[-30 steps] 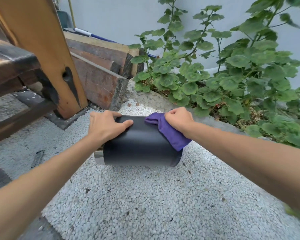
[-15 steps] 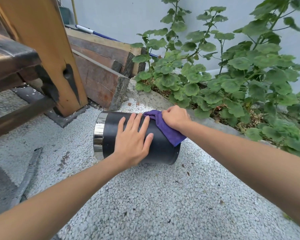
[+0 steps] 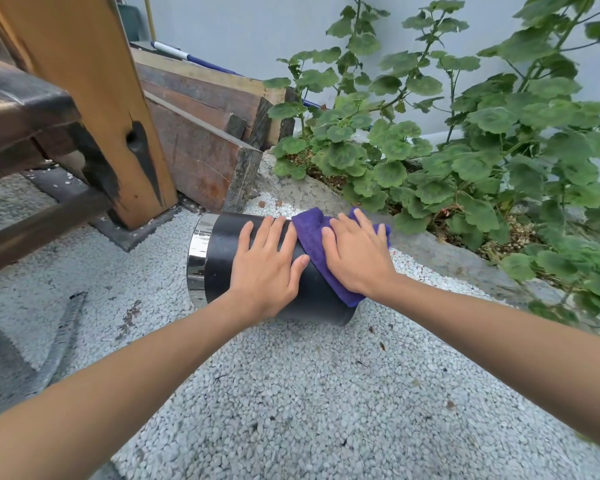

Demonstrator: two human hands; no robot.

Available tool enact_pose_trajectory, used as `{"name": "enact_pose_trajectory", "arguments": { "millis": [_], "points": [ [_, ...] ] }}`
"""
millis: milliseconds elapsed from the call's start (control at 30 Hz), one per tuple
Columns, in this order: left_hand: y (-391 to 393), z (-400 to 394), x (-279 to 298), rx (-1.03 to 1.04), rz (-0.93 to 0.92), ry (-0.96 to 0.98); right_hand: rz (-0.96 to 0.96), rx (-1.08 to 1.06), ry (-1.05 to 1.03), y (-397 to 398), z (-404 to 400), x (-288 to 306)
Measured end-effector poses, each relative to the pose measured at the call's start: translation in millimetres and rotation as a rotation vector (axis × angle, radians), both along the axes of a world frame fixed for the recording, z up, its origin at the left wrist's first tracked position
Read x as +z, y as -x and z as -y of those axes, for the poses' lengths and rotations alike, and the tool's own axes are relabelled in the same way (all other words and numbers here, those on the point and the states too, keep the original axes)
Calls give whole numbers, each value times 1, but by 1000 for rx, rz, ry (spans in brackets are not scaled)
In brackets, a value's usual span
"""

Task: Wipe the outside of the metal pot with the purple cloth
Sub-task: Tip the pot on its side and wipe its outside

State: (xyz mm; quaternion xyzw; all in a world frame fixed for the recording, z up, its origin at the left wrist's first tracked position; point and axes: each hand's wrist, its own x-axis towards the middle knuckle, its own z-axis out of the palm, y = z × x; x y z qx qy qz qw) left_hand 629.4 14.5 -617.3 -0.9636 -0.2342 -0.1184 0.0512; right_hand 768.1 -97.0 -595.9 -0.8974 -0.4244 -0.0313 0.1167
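A black metal pot (image 3: 222, 258) with a shiny chrome rim lies on its side on the pebbled ground, rim to the left. My left hand (image 3: 264, 268) lies flat on the pot's upper side, fingers spread, holding it still. The purple cloth (image 3: 312, 237) is draped over the pot's right end. My right hand (image 3: 357, 258) presses flat on the cloth, fingers stretched out, and covers most of it. The pot's base end is partly hidden under the cloth and my hands.
A thick wooden post (image 3: 94, 109) and stacked timber beams (image 3: 201, 140) stand behind the pot to the left. A raised bed of green leafy plants (image 3: 465, 161) borders the right behind a concrete kerb (image 3: 440, 251). White pebbled ground (image 3: 291, 393) spreads in front.
My right hand has opened from a bunched grip to a flat palm on the cloth and slid nearer along the pot. My left hand stayed flat on the pot's side.
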Motion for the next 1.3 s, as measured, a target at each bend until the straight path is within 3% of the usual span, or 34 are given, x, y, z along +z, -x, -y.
{"name": "enact_pose_trajectory", "arguments": {
  "millis": [300, 433, 933, 1167, 1300],
  "points": [
    [-9, -7, 6, 2, -6, -18, 173, 149, -36, 7, 22, -15],
    [-15, -12, 8, 3, -8, -35, 262, 151, 102, 8, 24, -18],
    [-52, -34, 32, 102, -29, -2, 63, 116, -118, 5, 24, -31],
    [-53, -28, 15, -154, -112, -66, 93, 95, -62, -23, -1, -18],
    [-62, -41, 5, -180, -38, 3, 118, 64, -69, -27, -7, -19]
  ]
}}
